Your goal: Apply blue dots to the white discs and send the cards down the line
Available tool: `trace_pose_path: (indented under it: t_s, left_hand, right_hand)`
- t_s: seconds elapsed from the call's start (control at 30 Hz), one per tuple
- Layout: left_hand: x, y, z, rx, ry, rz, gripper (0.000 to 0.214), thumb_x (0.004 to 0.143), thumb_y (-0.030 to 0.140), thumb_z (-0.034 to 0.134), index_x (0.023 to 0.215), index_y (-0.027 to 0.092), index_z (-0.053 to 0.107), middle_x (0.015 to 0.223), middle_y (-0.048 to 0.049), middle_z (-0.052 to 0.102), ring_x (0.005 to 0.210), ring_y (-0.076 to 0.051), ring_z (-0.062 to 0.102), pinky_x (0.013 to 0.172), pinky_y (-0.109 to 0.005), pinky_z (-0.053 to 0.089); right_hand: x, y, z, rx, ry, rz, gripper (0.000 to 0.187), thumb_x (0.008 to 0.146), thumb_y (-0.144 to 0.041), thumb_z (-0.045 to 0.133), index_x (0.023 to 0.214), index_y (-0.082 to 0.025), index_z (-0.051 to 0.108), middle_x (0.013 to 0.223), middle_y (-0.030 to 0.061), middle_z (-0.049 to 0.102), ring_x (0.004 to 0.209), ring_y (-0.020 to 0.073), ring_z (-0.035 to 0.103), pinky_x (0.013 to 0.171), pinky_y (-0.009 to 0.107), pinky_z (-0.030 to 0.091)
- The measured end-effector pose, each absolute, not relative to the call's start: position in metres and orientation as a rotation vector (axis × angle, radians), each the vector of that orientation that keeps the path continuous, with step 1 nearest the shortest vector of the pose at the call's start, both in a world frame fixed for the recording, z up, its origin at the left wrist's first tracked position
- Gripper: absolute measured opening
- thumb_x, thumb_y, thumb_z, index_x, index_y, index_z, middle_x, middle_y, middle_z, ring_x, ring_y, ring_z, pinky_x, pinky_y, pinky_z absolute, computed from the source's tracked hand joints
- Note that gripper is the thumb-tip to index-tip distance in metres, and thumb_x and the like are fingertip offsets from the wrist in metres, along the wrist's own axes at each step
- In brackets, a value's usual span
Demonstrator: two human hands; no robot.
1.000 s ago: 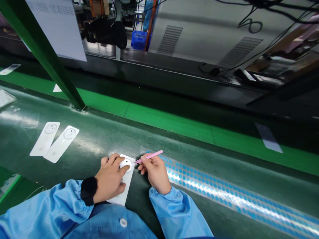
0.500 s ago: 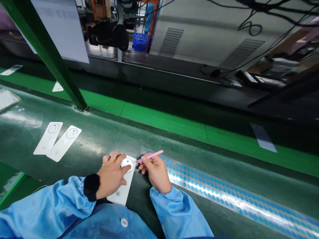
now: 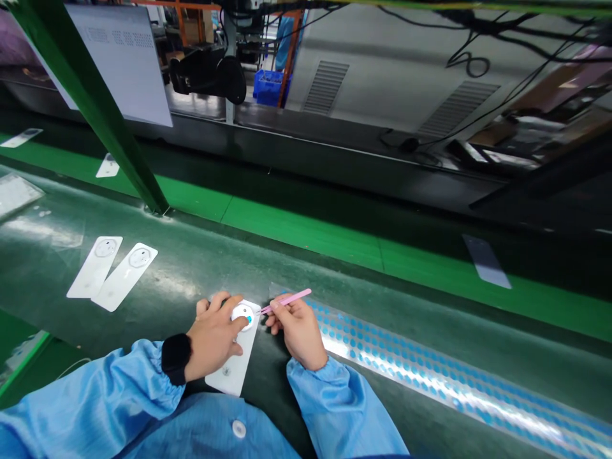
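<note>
In front of me a white phone back panel [image 3: 237, 363] with a round camera ring [image 3: 243, 311] lies on the green bench. My left hand [image 3: 215, 328] rests over its left side with fingers spread, one fingertip pressing at the ring. A small blue dot sticker [image 3: 249, 319] shows beside that fingertip. Between the fingers of my right hand [image 3: 301, 328] are pink tweezers [image 3: 294, 298], their tips close to the panel's upper right edge. A clear strip with rows of blue dots [image 3: 382, 347] runs away to the right, its near end beside my right hand.
Two more white panels [image 3: 125, 277] overlap on the bench at left. Behind a low ledge runs a green conveyor belt [image 3: 306, 233] carrying several panels, one phone panel [image 3: 486, 261] at right. A green post [image 3: 105, 108] rises at left. A plastic-wrapped stack [image 3: 16, 194] sits at far left.
The blue dot sticker has come into sight at the left fingertip on the ring. Both hands stay nearly in place. The panels on the belt have shifted left.
</note>
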State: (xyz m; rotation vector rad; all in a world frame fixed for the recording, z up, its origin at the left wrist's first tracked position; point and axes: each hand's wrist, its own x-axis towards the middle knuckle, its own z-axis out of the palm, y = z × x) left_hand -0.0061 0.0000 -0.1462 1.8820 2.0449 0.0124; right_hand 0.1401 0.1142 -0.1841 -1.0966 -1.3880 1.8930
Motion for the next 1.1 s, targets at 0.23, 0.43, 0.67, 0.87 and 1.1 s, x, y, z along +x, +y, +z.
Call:
trace_pose_path:
  t_s: [0.23, 0.43, 0.67, 0.87, 1.1]
  left_hand:
    - [-0.004, 0.019, -0.143, 1.877, 1.971, 0.002, 0.061, 0.061, 0.041, 0.082, 0.111, 0.024, 0.051, 0.128, -0.0101, 0.046, 0.117, -0.033, 0.039, 0.087, -0.045, 0.037]
    - [-0.038, 0.063, -0.134, 1.807, 1.892, 0.184, 0.053, 0.062, 0.017, 0.079, 0.107, 0.022, 0.052, 0.112, -0.0037, 0.049, 0.086, -0.015, 0.056, 0.075, -0.024, 0.045]
    - [-0.126, 0.177, -0.089, 1.930, 2.080, 0.411, 0.033, 0.062, 0.011, 0.072, 0.091, 0.019, 0.060, 0.098, -0.0023, 0.055, 0.099, -0.018, 0.053, 0.085, -0.023, 0.044]
    - [-0.159, 0.210, -0.051, 1.839, 2.492, 0.732, 0.008, 0.072, 0.024, 0.065, 0.074, 0.017, 0.064, 0.121, -0.0078, 0.053, 0.114, -0.029, 0.045, 0.095, -0.045, 0.038]
    - [-0.181, 0.108, -0.068, 1.912, 2.538, 0.957, 0.021, 0.064, 0.012, 0.048, 0.047, 0.019, 0.038, 0.101, -0.0040, 0.065, 0.119, -0.022, 0.045, 0.107, -0.040, 0.035]
  right_hand:
    - [0.139, 0.116, -0.173, -1.119, -1.301, 1.926, 0.044, 0.057, -0.055, 0.079, 0.068, -0.016, 0.060, 0.049, 0.0008, 0.060, 0.039, 0.0106, 0.050, 0.037, 0.020, 0.039]
    - [0.144, 0.121, -0.165, -1.109, -1.188, 2.017, 0.043, 0.052, -0.055, 0.082, 0.064, -0.019, 0.061, 0.049, 0.0020, 0.057, 0.043, 0.0128, 0.050, 0.036, 0.022, 0.039]
    - [0.148, 0.126, -0.194, -1.018, -1.170, 2.043, 0.035, 0.060, -0.057, 0.076, 0.062, -0.026, 0.061, 0.049, 0.0009, 0.052, 0.040, 0.0121, 0.048, 0.034, 0.022, 0.037]
    - [0.145, 0.124, -0.197, -0.996, -1.133, 2.054, 0.036, 0.060, -0.057, 0.076, 0.061, -0.025, 0.060, 0.050, 0.0004, 0.053, 0.039, 0.0114, 0.048, 0.033, 0.021, 0.036]
    - [0.142, 0.126, -0.178, -1.035, -1.147, 2.086, 0.046, 0.048, -0.059, 0.081, 0.059, -0.020, 0.060, 0.049, 0.0009, 0.056, 0.040, 0.0122, 0.050, 0.034, 0.021, 0.038]
